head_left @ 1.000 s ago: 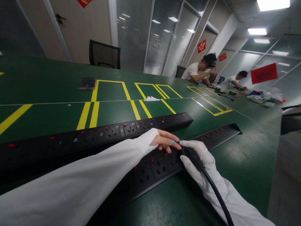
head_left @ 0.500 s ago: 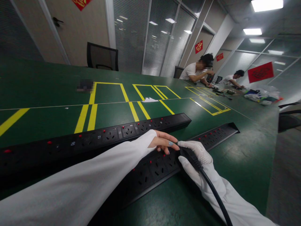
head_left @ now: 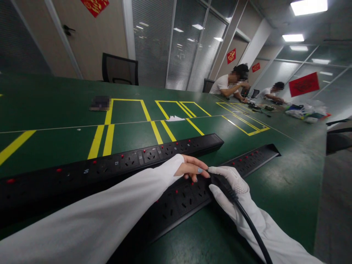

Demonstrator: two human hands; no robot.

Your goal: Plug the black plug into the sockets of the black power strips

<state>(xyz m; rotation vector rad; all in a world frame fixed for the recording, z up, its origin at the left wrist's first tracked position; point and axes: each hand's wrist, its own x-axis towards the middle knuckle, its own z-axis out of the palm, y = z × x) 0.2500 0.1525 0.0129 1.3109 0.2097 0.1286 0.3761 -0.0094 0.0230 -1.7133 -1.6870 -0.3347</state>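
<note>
My right hand [head_left: 229,183], in a white glove, grips a black plug [head_left: 220,185] whose thick black cable [head_left: 251,229] runs down to the bottom edge. Over the nearer black power strip [head_left: 189,198], my left hand [head_left: 194,167] reaches out of a white sleeve, its fingertips meeting the plug's tip and the right fingertips. Its fingers are close together, and whether they pinch the plug is hard to make out. Behind it lies the other black power strip [head_left: 129,159], with red lights and numbered sockets. The plug hides part of the nearer strip.
Yellow tape [head_left: 110,141] marks the green table [head_left: 288,176]. A white paper scrap [head_left: 175,118] and a dark blurred object [head_left: 100,103] lie farther back. Two people [head_left: 221,84] [head_left: 268,92] work at the far right, near plastic bags [head_left: 308,112]. An office chair [head_left: 120,69] stands behind.
The view has tilted very slightly. Both hands and the plug have stayed almost in place, with the left fingertips a touch lower.
</note>
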